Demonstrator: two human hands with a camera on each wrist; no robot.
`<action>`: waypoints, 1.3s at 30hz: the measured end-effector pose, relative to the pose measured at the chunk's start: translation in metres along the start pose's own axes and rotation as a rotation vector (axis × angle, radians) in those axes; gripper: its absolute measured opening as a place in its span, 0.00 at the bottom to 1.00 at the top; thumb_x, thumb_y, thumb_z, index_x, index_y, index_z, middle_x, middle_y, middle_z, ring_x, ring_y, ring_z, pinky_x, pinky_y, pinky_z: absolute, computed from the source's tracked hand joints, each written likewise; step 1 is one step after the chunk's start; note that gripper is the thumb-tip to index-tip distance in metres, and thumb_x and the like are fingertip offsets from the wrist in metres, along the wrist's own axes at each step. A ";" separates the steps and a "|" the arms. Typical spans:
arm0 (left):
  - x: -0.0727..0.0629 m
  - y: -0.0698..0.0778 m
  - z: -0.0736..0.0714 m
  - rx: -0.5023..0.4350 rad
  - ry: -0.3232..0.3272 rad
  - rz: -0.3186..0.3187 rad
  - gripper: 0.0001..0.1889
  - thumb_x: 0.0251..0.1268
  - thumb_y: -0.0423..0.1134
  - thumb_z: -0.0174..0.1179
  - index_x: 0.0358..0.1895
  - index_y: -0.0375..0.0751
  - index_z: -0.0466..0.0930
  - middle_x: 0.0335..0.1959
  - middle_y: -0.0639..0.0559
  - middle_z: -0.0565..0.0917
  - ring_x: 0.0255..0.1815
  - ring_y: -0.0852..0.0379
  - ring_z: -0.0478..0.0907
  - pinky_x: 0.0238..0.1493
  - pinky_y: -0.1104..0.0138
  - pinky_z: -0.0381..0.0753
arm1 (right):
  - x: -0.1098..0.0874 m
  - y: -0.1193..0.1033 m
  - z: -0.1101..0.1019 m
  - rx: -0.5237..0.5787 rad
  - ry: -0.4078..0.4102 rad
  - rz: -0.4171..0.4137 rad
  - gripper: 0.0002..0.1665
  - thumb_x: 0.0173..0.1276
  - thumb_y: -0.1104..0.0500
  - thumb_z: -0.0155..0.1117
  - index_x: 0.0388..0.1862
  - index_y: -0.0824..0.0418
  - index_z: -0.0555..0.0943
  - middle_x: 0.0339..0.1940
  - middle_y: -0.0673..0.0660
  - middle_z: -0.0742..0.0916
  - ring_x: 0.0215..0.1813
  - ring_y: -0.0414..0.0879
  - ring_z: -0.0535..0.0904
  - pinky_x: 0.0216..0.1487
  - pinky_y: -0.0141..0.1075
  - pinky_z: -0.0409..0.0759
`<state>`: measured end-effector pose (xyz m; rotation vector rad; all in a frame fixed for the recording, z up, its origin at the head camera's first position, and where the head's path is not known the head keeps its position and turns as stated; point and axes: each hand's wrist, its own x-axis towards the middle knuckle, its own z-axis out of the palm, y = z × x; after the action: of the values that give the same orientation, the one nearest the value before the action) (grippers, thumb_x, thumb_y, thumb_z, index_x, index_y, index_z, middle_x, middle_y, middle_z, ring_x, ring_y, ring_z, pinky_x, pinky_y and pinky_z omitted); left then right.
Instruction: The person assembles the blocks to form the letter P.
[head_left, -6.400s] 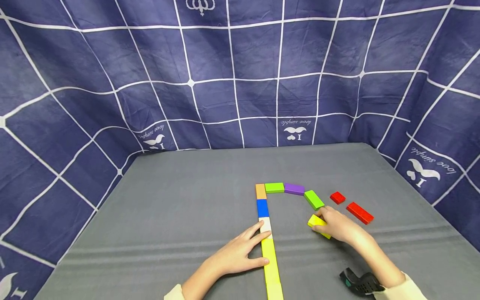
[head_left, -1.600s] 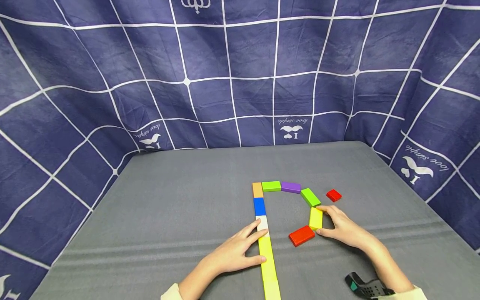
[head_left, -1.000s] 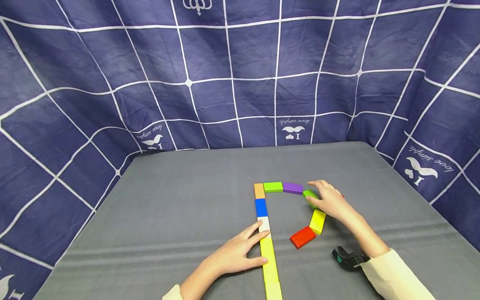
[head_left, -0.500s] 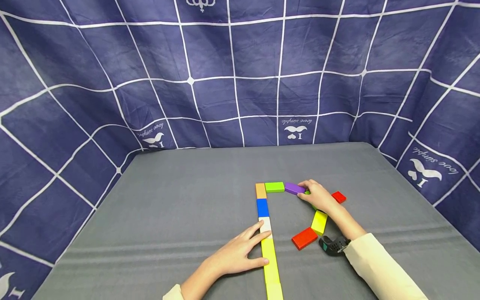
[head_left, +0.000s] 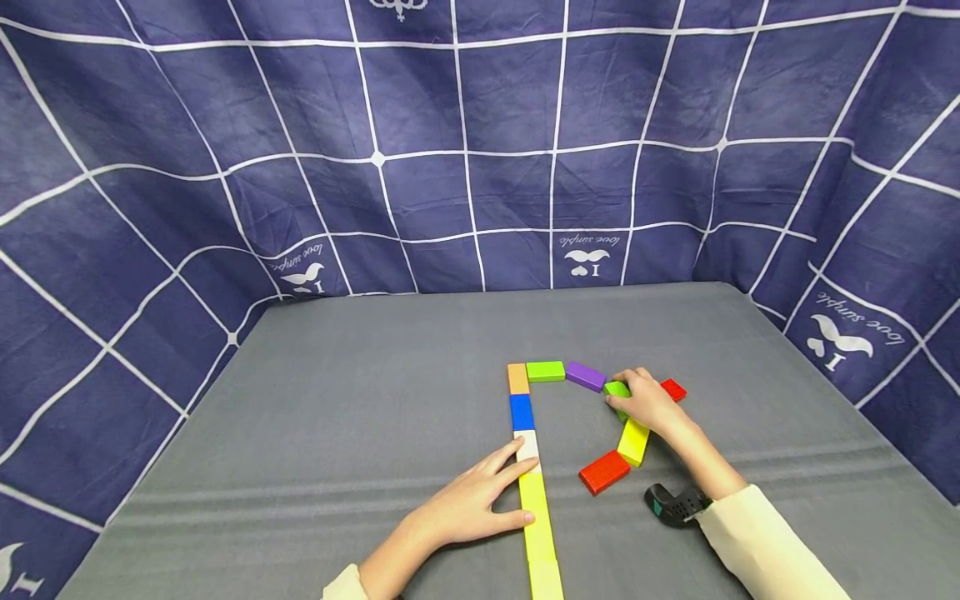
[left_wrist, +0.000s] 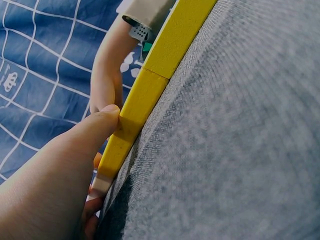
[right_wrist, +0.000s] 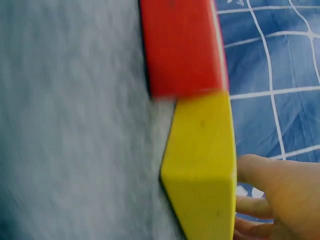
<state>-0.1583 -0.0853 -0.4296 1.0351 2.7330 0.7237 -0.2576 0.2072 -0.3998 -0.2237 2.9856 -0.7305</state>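
My right hand [head_left: 651,404] pinches a green block [head_left: 617,390] between thumb and fingers, partly covering it. Left of it a purple block [head_left: 585,376] slants on the table, followed by another green block [head_left: 546,371]. Below the hand lie a yellow block [head_left: 632,444] and a red block [head_left: 604,472], meeting at a corner; both show in the right wrist view. My left hand [head_left: 465,510] rests with spread fingers along a straight row: orange block [head_left: 518,378], blue block [head_left: 521,412], white block [head_left: 522,436] and yellow blocks [head_left: 537,533]. Its thumb touches a yellow block [left_wrist: 130,115].
A small red block [head_left: 674,389] lies just beyond the right hand, partly hidden by it. The grey table [head_left: 337,400] is backed by a dark blue curtain [head_left: 420,200] with white lines. A black wrist device [head_left: 675,505] sits at the right wrist.
The yellow block was turned and released, and the long red block moved to its lower left. My right hand then shifted up to the purple block, tilting it, and back to the green one.
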 end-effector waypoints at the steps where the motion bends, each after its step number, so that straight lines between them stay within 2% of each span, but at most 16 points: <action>1: 0.000 0.000 0.000 0.001 0.000 0.000 0.33 0.59 0.64 0.48 0.68 0.61 0.57 0.73 0.57 0.52 0.70 0.53 0.58 0.61 0.52 0.67 | -0.001 -0.001 0.000 0.004 0.000 0.000 0.27 0.61 0.56 0.59 0.52 0.75 0.71 0.47 0.71 0.74 0.42 0.57 0.72 0.43 0.47 0.71; 6: 0.000 0.000 0.000 0.001 0.002 0.001 0.33 0.59 0.64 0.48 0.68 0.61 0.57 0.73 0.56 0.52 0.70 0.53 0.58 0.61 0.52 0.67 | -0.008 -0.002 -0.004 0.026 -0.005 0.017 0.31 0.63 0.54 0.56 0.56 0.77 0.68 0.50 0.74 0.73 0.48 0.61 0.72 0.49 0.51 0.71; 10: 0.000 0.000 0.000 0.010 0.001 0.005 0.33 0.59 0.65 0.47 0.68 0.61 0.57 0.72 0.56 0.52 0.69 0.53 0.58 0.61 0.53 0.67 | -0.025 0.004 -0.011 0.016 -0.046 0.066 0.36 0.64 0.49 0.55 0.59 0.77 0.64 0.54 0.76 0.70 0.54 0.66 0.69 0.52 0.55 0.69; 14: 0.000 0.000 0.000 0.010 -0.001 0.006 0.33 0.59 0.65 0.48 0.68 0.61 0.57 0.72 0.56 0.52 0.69 0.53 0.58 0.61 0.54 0.67 | -0.043 0.012 -0.013 0.028 -0.067 0.058 0.35 0.63 0.49 0.57 0.56 0.78 0.66 0.51 0.75 0.71 0.51 0.64 0.70 0.48 0.54 0.70; 19: 0.001 0.001 -0.001 0.010 0.004 0.004 0.33 0.59 0.64 0.48 0.67 0.61 0.58 0.72 0.56 0.52 0.69 0.53 0.59 0.61 0.54 0.67 | -0.055 0.013 -0.008 0.139 -0.053 0.017 0.26 0.61 0.54 0.61 0.45 0.77 0.71 0.42 0.69 0.74 0.36 0.51 0.74 0.35 0.39 0.75; 22: 0.000 0.000 -0.001 0.006 0.004 0.003 0.33 0.59 0.64 0.48 0.68 0.61 0.58 0.72 0.56 0.52 0.69 0.53 0.58 0.61 0.53 0.67 | -0.058 0.009 -0.005 0.198 -0.055 0.033 0.23 0.60 0.56 0.62 0.42 0.76 0.71 0.38 0.66 0.75 0.28 0.44 0.73 0.27 0.32 0.74; 26: 0.000 0.000 -0.001 -0.002 0.005 0.000 0.33 0.59 0.64 0.48 0.68 0.61 0.57 0.73 0.56 0.52 0.70 0.53 0.58 0.62 0.53 0.66 | -0.061 0.005 -0.004 0.208 -0.056 0.048 0.23 0.60 0.57 0.62 0.42 0.76 0.71 0.35 0.64 0.77 0.27 0.43 0.74 0.27 0.31 0.72; 28: -0.001 0.000 -0.001 -0.002 0.006 -0.001 0.33 0.59 0.64 0.48 0.68 0.61 0.57 0.73 0.56 0.52 0.70 0.53 0.57 0.62 0.53 0.66 | -0.063 0.003 -0.005 0.213 -0.049 0.052 0.24 0.60 0.56 0.61 0.43 0.76 0.70 0.36 0.65 0.77 0.29 0.44 0.75 0.28 0.32 0.73; 30: -0.001 0.000 -0.001 0.000 0.005 -0.001 0.33 0.59 0.64 0.48 0.68 0.60 0.57 0.73 0.56 0.52 0.70 0.53 0.58 0.62 0.53 0.66 | -0.067 0.003 -0.005 0.195 -0.011 0.016 0.26 0.60 0.55 0.61 0.46 0.77 0.69 0.40 0.67 0.77 0.33 0.47 0.77 0.31 0.34 0.75; 32: -0.001 0.001 0.000 0.001 -0.001 -0.003 0.33 0.59 0.64 0.48 0.68 0.61 0.57 0.73 0.56 0.51 0.70 0.53 0.58 0.62 0.53 0.66 | -0.072 0.002 -0.004 0.145 0.043 -0.076 0.29 0.59 0.54 0.64 0.49 0.74 0.70 0.44 0.67 0.77 0.39 0.50 0.77 0.37 0.40 0.75; 34: -0.001 0.001 0.000 0.002 -0.005 -0.004 0.33 0.59 0.64 0.48 0.68 0.61 0.57 0.73 0.56 0.51 0.70 0.53 0.58 0.61 0.52 0.66 | -0.077 0.000 -0.001 0.066 0.082 -0.205 0.31 0.55 0.52 0.67 0.53 0.68 0.71 0.49 0.64 0.76 0.47 0.53 0.74 0.46 0.46 0.70; 37: -0.001 0.001 0.000 0.002 -0.005 -0.005 0.33 0.59 0.64 0.48 0.68 0.61 0.57 0.73 0.56 0.52 0.70 0.53 0.58 0.62 0.53 0.66 | -0.083 -0.004 0.004 -0.026 0.052 -0.412 0.31 0.49 0.51 0.71 0.53 0.54 0.74 0.54 0.55 0.77 0.56 0.53 0.69 0.54 0.53 0.58; 39: 0.000 0.001 -0.001 0.006 -0.002 -0.004 0.33 0.59 0.64 0.48 0.68 0.61 0.58 0.73 0.56 0.52 0.70 0.53 0.58 0.62 0.54 0.67 | -0.084 -0.008 0.008 -0.059 0.009 -0.479 0.27 0.47 0.51 0.72 0.49 0.47 0.76 0.56 0.51 0.77 0.59 0.52 0.67 0.56 0.54 0.52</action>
<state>-0.1578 -0.0850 -0.4284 1.0303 2.7363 0.7141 -0.1733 0.2096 -0.4017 -0.9635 2.9860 -0.6715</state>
